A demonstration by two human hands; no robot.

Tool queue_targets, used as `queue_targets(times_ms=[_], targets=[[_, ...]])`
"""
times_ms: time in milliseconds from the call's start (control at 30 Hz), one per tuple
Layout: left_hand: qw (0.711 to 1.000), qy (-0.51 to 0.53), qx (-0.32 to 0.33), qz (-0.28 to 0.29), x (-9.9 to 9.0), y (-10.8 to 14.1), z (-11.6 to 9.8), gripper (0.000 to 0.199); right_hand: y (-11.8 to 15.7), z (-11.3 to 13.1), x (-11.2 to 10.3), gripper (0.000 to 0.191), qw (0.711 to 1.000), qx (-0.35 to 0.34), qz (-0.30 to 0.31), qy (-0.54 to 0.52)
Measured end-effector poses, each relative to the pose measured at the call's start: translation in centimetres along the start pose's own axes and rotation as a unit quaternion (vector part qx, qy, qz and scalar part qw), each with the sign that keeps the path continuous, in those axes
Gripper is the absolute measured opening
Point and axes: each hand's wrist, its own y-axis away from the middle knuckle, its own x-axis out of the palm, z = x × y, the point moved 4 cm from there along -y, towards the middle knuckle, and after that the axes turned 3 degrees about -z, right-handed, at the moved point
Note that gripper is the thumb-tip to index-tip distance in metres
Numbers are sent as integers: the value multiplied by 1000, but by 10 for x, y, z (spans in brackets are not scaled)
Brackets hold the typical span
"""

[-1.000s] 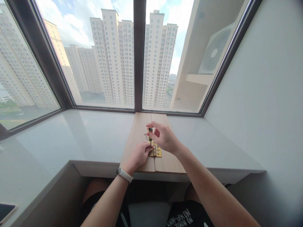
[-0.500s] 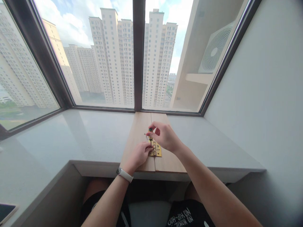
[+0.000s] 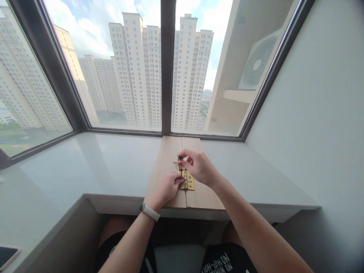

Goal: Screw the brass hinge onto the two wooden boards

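Note:
A gold-coloured hinge (image 3: 190, 183) lies across the seam between two pale wooden boards (image 3: 170, 151). My right hand (image 3: 197, 165) is closed on the yellow and black handle of a small screwdriver (image 3: 180, 163), which stands nearly upright with its tip down at the hinge's left leaf. Low beside the shaft, my left hand (image 3: 170, 185) has its thumb and finger pinched together at the tip. Whatever those fingers hold there is too small to make out. A few small screws (image 3: 175, 162) lie on the left board, just left of the screwdriver handle.
The boards lie on a white windowsill counter (image 3: 119, 167), reaching from the window frame (image 3: 166, 76) to the front edge. A dark-screened device (image 3: 8, 256) sits at the lower left. A white wall (image 3: 318, 113) rises on the right.
My right hand's fingers have shifted a little on the screwdriver handle, showing more of its yellow part. My left hand stays at the hinge. The whole view has tipped slightly.

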Motion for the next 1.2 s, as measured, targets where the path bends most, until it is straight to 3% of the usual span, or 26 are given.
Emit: queue_targets(times_ms=[167,433,700,767,1067,1200], targets=[[1000,-4,3,7,0,0,-1,21,-2,3,-2,17,999,-11,-29,38],[1000,-13,7,6,-1,0,-1,18,1,2,3,29,998,13,56,-17],[1000,-22,-8,0,-3,1,-3,8,-1,2,-3,11,998,-8,-31,46],[1000,-24,-9,2,-2,0,-3,8,-2,3,-3,14,998,-10,-40,57],[1000,-12,-3,-7,-1,2,3,12,1,3,-1,26,998,6,60,-17],[1000,-28,-1,-13,-1,2,3,12,1,2,0,26,997,8,67,-31]])
